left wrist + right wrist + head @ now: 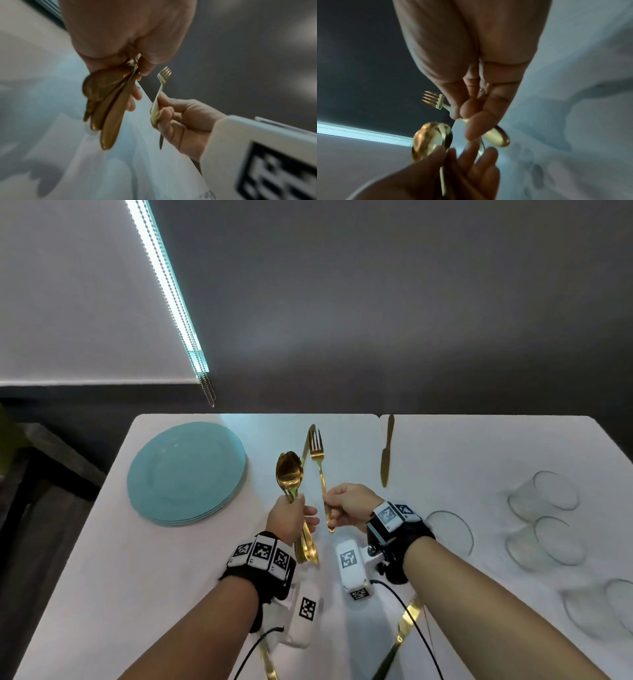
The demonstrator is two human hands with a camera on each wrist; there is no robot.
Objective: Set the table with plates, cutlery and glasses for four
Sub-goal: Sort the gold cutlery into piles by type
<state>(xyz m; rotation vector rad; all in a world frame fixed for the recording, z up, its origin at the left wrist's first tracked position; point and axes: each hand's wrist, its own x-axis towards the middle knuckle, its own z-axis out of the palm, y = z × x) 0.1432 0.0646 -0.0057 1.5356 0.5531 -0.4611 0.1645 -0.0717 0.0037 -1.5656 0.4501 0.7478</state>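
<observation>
My left hand (pixel 291 517) grips a bundle of gold cutlery (pixel 290 474), spoons and a knife, held upright above the white table (pixel 102 559); its handles (pixel 109 121) hang below the fist. My right hand (pixel 346 505) pinches a single gold fork (pixel 318 460) by its handle, tines (pixel 165 73) up, just right of the bundle. That fork (pixel 435 100) shows past the right thumb in the right wrist view, with the spoons (pixel 429 138) below it. A stack of teal plates (pixel 186 474) lies at the far left. One gold knife (pixel 387 453) lies flat near the far edge.
Several clear glasses (pixel 544 491) lie on their sides at the right of the table. More gold cutlery (pixel 407 621) lies on the table under my forearms. A dark wall and a window blind with a bead chain (pixel 205 392) stand behind the table.
</observation>
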